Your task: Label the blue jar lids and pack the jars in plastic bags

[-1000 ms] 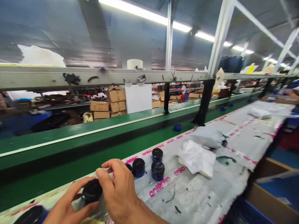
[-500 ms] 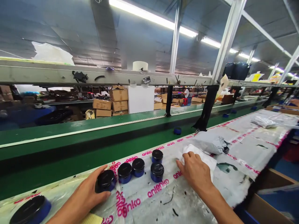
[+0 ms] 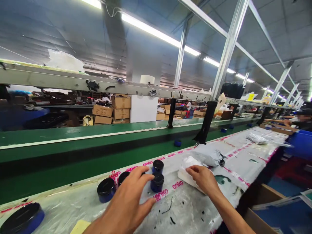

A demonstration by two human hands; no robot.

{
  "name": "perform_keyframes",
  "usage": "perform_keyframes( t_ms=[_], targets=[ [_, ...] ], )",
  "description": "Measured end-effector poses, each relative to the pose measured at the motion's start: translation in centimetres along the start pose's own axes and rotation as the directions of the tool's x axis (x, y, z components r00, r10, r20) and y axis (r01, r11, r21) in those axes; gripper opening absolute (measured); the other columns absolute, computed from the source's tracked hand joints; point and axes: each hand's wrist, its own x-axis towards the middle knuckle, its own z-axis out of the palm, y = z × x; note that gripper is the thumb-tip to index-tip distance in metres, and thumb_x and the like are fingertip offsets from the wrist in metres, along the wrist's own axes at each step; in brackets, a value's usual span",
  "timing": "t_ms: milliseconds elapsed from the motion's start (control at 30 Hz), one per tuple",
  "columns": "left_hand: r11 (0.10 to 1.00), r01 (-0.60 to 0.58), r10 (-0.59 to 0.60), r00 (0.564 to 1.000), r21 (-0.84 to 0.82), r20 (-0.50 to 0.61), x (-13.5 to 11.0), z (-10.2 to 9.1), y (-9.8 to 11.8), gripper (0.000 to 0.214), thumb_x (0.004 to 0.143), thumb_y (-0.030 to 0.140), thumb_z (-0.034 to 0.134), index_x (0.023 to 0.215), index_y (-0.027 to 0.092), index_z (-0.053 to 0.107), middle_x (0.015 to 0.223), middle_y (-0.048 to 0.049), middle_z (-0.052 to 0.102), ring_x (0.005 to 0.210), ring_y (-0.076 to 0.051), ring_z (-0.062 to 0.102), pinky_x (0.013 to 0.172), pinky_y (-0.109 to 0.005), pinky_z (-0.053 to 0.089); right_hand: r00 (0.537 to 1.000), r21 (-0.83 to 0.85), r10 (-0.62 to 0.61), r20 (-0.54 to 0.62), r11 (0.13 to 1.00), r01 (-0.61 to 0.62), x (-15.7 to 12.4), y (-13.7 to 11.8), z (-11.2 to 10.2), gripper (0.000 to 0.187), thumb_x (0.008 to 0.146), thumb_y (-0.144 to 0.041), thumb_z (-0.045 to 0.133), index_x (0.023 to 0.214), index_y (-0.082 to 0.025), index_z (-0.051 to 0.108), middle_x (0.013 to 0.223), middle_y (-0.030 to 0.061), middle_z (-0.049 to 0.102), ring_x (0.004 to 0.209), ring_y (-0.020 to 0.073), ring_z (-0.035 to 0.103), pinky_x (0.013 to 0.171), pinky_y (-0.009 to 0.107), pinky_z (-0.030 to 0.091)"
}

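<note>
My left hand [image 3: 131, 195] reaches over the plastic-covered bench, thumb and fingers spread around nothing. Its fingertips are close to a round blue jar with a black lid [image 3: 157, 182]; touching or just short of it, I cannot tell. Behind that jar stands a similar jar [image 3: 158, 166]. Left of the hand sits another jar [image 3: 106, 189], and one more [image 3: 123, 177] is partly covered by my fingers. A larger, flatter black-lidded jar [image 3: 23, 217] lies at the near left. My right hand [image 3: 201, 177] pinches a folded white sheet [image 3: 186, 178], cloth or paper.
Beyond the bench runs a green conveyor belt [image 3: 80, 159] carrying a small blue jar [image 3: 177, 143]. A grey plastic bag [image 3: 208, 154] lies past the white sheet. A metal shelf rail [image 3: 117, 87] and a black-wrapped post [image 3: 206, 122] stand ahead. At far right is a person [image 3: 303, 118].
My left hand has left the leftmost upright jar and moved right, spreading across the others. My right fingers have drawn together on the white sheet. The view has turned right.
</note>
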Motion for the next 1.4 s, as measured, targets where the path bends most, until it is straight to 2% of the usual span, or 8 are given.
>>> perform_keyframes(
  t_ms=[233,467,733,867,1033,1200,1333,1400],
  targets=[
    [0.984,-0.113,0.144,0.960,-0.139,0.238,6.8,5.9,4.3,0.049,0.081,0.026,0.071,0.128,0.023,0.058,0.136,-0.0051,0.059,0.122,-0.023,0.057,0.109,-0.038,0.047,0.971,0.479,0.097,0.217,0.856,-0.193,-0.5,1.7,-0.6,0.042,0.069,-0.059,0.072,0.074,-0.019,0.061,0.065,-0.0013,0.057,0.056,0.0118,0.051,0.053,0.024,0.042],
    [0.987,-0.159,0.156,0.921,-0.022,0.357,12.2,12.2,5.6,0.041,0.084,0.022,0.059,0.122,0.011,0.063,0.125,-0.0170,0.065,0.115,-0.037,0.061,0.097,-0.055,0.051,0.964,0.746,0.129,0.232,0.612,-0.261,-0.3,3.2,-1.5,0.035,0.065,-0.044,0.084,0.081,-0.016,0.072,0.079,0.0010,0.064,0.064,0.0100,0.052,0.050,0.019,0.042],
    [0.994,-0.056,0.085,0.941,-0.097,0.329,12.5,11.8,4.6,0.020,0.085,0.020,0.054,0.095,0.016,0.071,0.102,-0.0130,0.073,0.098,-0.031,0.068,0.090,-0.044,0.051,0.978,0.940,0.047,0.204,0.270,-0.209,-1.1,1.8,-3.3,0.035,0.064,-0.032,0.092,0.085,-0.020,0.068,0.077,-0.0039,0.064,0.066,0.0087,0.057,0.054,0.017,0.048],
    [0.957,0.030,0.030,0.979,-0.288,0.201,12.0,9.3,4.7,0.033,0.090,0.042,0.057,0.116,0.022,0.061,0.101,-0.0045,0.071,0.090,-0.020,0.066,0.080,-0.032,0.051,0.961,0.927,-0.064,0.269,0.288,-0.240,-2.1,-0.4,-2.3,0.030,0.071,-0.031,0.089,0.088,-0.019,0.067,0.081,-0.0024,0.065,0.068,0.0100,0.059,0.056,0.019,0.050],
    [0.673,0.209,-0.079,0.974,-0.709,0.213,11.3,7.3,4.0,0.034,0.067,0.041,0.078,0.086,0.017,0.062,0.081,-0.0016,0.067,0.076,-0.016,0.061,0.069,-0.025,0.048,0.888,0.878,-0.222,0.403,0.367,-0.307,-2.7,-3.0,-0.2,0.032,0.079,-0.040,0.083,0.091,-0.017,0.065,0.079,0.0004,0.065,0.061,0.0103,0.057,0.051,0.021,0.046],
    [0.721,0.241,-0.113,0.966,-0.650,0.233,10.2,5.7,2.0,0.024,0.074,0.039,0.067,0.076,0.018,0.055,0.068,0.0004,0.062,0.063,-0.013,0.059,0.062,-0.024,0.049,0.838,0.837,-0.298,0.458,0.463,-0.293,-2.6,-4.0,1.0,0.033,0.079,-0.043,0.080,0.085,-0.018,0.059,0.072,-0.0017,0.061,0.057,0.0100,0.052,0.052,0.022,0.044],
    [0.881,0.236,-0.236,0.970,-0.410,0.052,9.5,4.2,0.0,0.006,0.079,0.020,0.056,0.076,0.020,0.052,0.068,0.0009,0.060,0.065,-0.015,0.059,0.060,-0.024,0.046,0.974,0.692,-0.201,0.106,0.718,0.073,-1.9,-4.4,1.8,0.036,0.081,-0.054,0.073,0.084,-0.020,0.061,0.068,-0.0009,0.060,0.058,0.0139,0.053,0.054,0.027,0.046],
    [0.951,0.217,-0.235,0.970,-0.218,-0.060,9.3,3.6,-0.9,0.009,0.079,0.011,0.053,0.078,0.019,0.055,0.075,-0.0001,0.062,0.072,-0.016,0.060,0.067,-0.026,0.045,0.947,0.476,-0.293,-0.129,0.820,0.319,-1.5,-4.6,2.5,0.032,0.088,-0.052,0.065,0.086,-0.021,0.063,0.075,0.0020,0.064,0.065,0.0172,0.058,0.061,0.030,0.049]
  ],
)
